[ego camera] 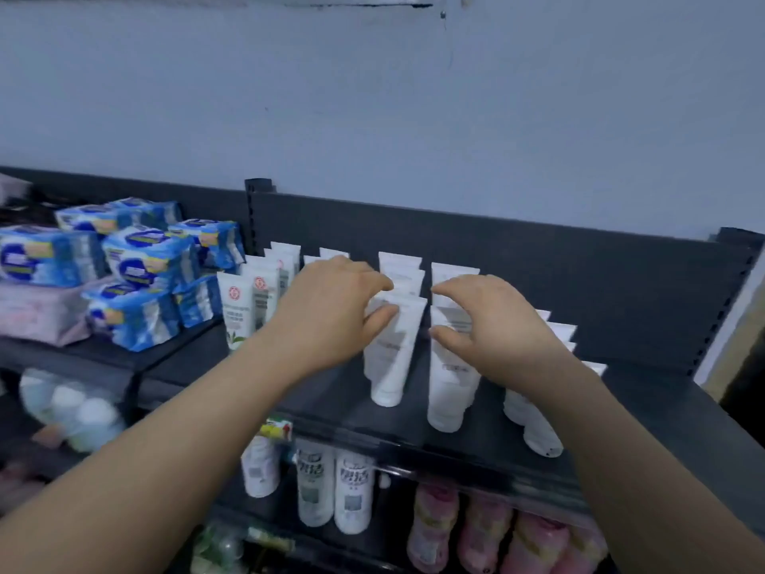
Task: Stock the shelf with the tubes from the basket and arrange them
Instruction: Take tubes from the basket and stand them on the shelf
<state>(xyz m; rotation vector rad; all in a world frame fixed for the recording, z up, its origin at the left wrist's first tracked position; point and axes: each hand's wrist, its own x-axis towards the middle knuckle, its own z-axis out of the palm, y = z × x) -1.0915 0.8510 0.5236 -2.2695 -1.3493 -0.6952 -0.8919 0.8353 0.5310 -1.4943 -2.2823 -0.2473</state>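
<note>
Head view: left hand pinches the crimped top of the front tube, thumb in front and fingers behind. Just right of that grip, right hand curls round the next tube. Both stand cap-down on the shelf. More tubes stand behind, packs well left.

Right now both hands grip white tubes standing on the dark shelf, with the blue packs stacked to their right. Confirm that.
One slip: the head view shows the blue packs stacked to the left of the white tubes, not the right. The rest holds: the left hand and right hand grip tubes standing on the dark shelf.
</note>
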